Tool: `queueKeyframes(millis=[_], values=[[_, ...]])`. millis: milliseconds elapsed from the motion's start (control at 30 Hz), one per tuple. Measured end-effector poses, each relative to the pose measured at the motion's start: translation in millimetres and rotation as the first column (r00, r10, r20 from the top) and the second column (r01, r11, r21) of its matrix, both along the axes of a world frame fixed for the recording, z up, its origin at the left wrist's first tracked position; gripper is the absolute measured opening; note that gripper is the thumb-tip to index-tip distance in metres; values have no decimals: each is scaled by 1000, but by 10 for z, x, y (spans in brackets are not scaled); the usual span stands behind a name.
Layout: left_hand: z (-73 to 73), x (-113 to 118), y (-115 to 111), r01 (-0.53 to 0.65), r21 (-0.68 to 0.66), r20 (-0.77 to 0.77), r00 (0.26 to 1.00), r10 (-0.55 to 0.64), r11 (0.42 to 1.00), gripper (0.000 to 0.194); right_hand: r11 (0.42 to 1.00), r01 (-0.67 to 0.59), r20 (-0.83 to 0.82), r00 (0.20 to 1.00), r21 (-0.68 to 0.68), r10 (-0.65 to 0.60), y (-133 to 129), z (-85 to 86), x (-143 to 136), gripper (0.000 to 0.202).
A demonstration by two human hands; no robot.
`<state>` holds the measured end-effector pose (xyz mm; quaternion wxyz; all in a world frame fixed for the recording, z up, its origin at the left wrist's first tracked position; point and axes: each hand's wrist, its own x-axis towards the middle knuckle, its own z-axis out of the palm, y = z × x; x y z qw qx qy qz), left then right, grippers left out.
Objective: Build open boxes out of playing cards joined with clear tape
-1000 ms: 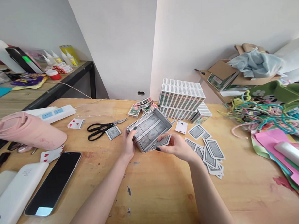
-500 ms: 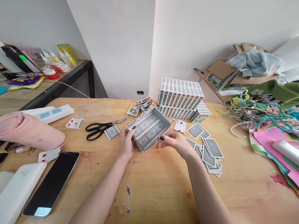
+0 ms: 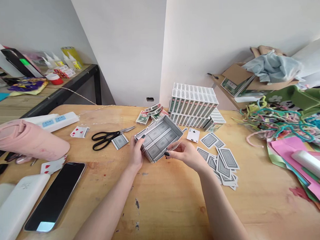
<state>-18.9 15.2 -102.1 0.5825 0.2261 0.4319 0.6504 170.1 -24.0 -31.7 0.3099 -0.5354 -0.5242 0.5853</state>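
Observation:
An open-topped box made of playing cards [image 3: 162, 135], with grey patterned card backs, is held tilted above the table. My left hand [image 3: 135, 153] is closed on its left end, thumb over the rim and fingers out of sight behind. My right hand [image 3: 186, 153] pinches the near right wall, its thumb at the rim; part of that wall is hidden by the fingers. Black-handled scissors [image 3: 105, 138] lie left of the box, partly over a face-down card [image 3: 120, 141]. Loose playing cards [image 3: 224, 166] are spread face down right of my right hand.
Stacked card packs [image 3: 192, 103] stand behind the box, near a few loose packs [image 3: 151, 113]. On the left are a phone [image 3: 56, 197], a white power bank [image 3: 20, 209], a pink roll [image 3: 32, 140] and a power strip [image 3: 55, 120]. Yarn [image 3: 278, 119] and coloured sheets [image 3: 295, 157] lie right.
My right hand has shifted slightly left along the near wall, and its thumb has moved down and left. The box and my left hand have stayed in place.

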Motion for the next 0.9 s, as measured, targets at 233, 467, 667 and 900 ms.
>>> queueKeyframes(millis=[233,467,667,900], values=[[2,4,5,-2,7,-3,1000,2,1000,25,999,-48,-86,995,22,50,17,50,-14,37],[10,4,-5,5,2,1,1000,-5,1000,26,1000,14,-211,977,-20,-17,18,24,-7,39],[19,6,-7,7,5,1,1000,-7,1000,26,997,-2,-178,984,-78,-12,19,48,-6,41],[33,10,-9,5,16,-6,1000,-5,1000,24,998,-13,-169,986,-62,3,31,35,-8,41]])
